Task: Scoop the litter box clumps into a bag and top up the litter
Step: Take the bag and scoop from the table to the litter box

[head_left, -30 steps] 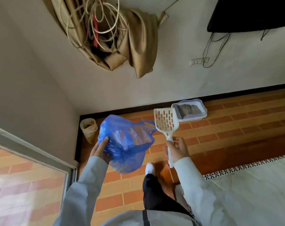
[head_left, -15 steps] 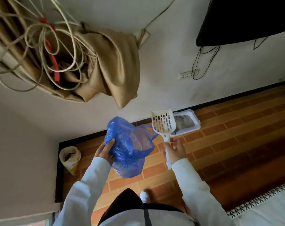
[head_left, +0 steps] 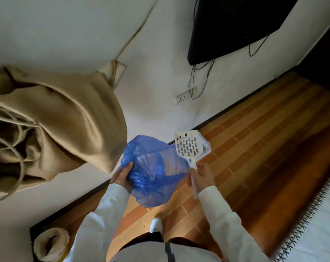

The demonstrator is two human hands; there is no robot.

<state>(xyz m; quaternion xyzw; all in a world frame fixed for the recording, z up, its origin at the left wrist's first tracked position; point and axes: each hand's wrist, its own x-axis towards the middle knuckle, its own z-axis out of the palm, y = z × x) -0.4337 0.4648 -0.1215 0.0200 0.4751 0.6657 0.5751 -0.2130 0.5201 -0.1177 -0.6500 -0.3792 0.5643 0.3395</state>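
My left hand (head_left: 122,175) grips the side of a crumpled blue plastic bag (head_left: 152,173) held in front of my chest. My right hand (head_left: 203,175) holds the handle of a white slotted litter scoop (head_left: 188,146), its blade pointing up and away. Behind the scoop blade, only a corner of the white litter box (head_left: 206,149) shows on the floor by the wall. The litter inside it is hidden.
An open sack (head_left: 50,244) stands in the floor corner at lower left. A tan curtain (head_left: 62,121) with looped cords bulges at left. A dark TV (head_left: 236,25) and a wall socket (head_left: 185,95) are on the wall. A white fringed rug (head_left: 315,224) lies at right.
The view has swung left and closer to the wall. The scoop blade now covers most of the litter box. Both hands keep their hold on bag and scoop.
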